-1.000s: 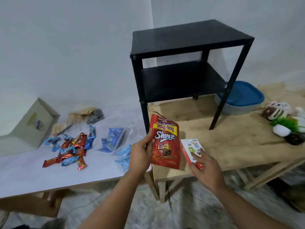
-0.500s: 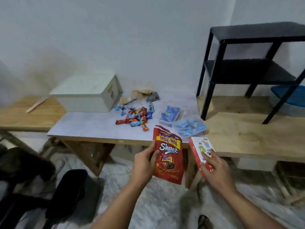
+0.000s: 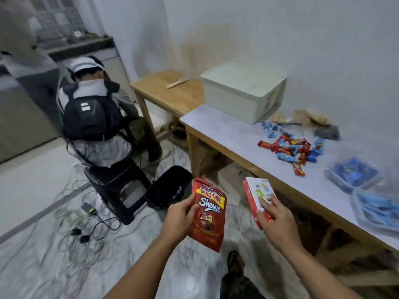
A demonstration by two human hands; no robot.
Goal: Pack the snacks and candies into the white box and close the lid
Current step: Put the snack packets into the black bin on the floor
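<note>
left hand (image 3: 179, 221) grip pinches red pouch (image 3: 208, 214) | right hand (image 3: 278, 225) grip holds small carton (image 3: 255, 195) | seated person (image 3: 97, 117), likely cables, leftward

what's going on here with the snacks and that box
A person holds a red snack pouch in the left hand and a small red-and-white carton in the right hand, off the table's edge. The white box sits on the table with its lid on. Loose candies lie unpacked beside it.
</note>
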